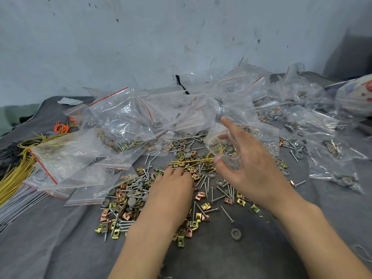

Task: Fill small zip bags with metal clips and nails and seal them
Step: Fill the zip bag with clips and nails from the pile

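Close in on the grey cloth (60, 248), rests left hand (171, 190) knuckles-up in the heap of clips and nails (124, 204), fingertips buried, grip not tellable. Just beyond, to its right, pinches small zip bag (219, 141) in raised right hand (251, 168).

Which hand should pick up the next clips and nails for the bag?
Left. The left hand lies right on the pile of clips and nails, fingertips among them. The right hand is busy holding the bag just beyond the pile.
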Tool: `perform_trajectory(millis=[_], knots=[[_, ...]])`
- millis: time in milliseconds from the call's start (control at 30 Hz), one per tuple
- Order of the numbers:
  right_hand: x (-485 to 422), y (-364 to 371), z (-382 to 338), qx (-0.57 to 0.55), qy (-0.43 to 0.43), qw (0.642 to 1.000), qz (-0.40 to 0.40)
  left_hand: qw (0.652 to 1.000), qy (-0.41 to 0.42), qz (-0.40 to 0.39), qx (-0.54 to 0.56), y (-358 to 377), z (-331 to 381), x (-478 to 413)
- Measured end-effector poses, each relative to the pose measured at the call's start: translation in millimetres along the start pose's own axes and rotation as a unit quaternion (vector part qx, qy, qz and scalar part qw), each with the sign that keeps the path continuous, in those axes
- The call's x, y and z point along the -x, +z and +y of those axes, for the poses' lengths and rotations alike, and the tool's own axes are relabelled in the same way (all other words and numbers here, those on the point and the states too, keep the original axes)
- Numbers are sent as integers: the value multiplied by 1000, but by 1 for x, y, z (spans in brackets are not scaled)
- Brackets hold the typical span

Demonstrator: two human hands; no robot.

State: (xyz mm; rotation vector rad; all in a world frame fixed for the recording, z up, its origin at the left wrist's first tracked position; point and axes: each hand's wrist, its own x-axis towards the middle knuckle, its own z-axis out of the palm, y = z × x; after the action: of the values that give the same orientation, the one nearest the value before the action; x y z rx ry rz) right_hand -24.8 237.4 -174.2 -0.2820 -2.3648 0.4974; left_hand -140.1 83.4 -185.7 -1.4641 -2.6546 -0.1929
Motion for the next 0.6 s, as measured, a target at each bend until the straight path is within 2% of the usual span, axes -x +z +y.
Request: perform_trajectory(millis=[33, 100, 167, 200, 233, 333, 367, 433, 600], knots=[[0, 0, 0, -2, -1, 1000, 2, 1000, 0, 3, 24, -1, 0, 0], [0, -1, 0, -5, -3, 1000, 6, 989, -31, 17, 146, -4, -2, -1], [0, -2, 0, -6, -2, 1000, 6, 949, -80, 44, 302, -10, -3, -4], [1, -2, 0, -6, -1, 1000, 5, 916, -108, 58, 383, -14, -3, -6], [1, -2, 0, -5, 0, 1000, 3, 864, -140, 66, 480, -18, -4, -8], [0, -2, -1, -1, 1, 1000, 3, 623, -208, 6, 754, -31, -3, -10], [0, -2, -1, -1, 1, 1000, 4, 567, -210, -11, 797, -33, -3, -10], [0, -2, -1, -3, 0, 1000, 5, 507, -202, -29, 837, -32, -5, -8], [0, -2, -2, -3, -6, 1000, 10, 432, -194, -39, 880, -30, -8, -9]])
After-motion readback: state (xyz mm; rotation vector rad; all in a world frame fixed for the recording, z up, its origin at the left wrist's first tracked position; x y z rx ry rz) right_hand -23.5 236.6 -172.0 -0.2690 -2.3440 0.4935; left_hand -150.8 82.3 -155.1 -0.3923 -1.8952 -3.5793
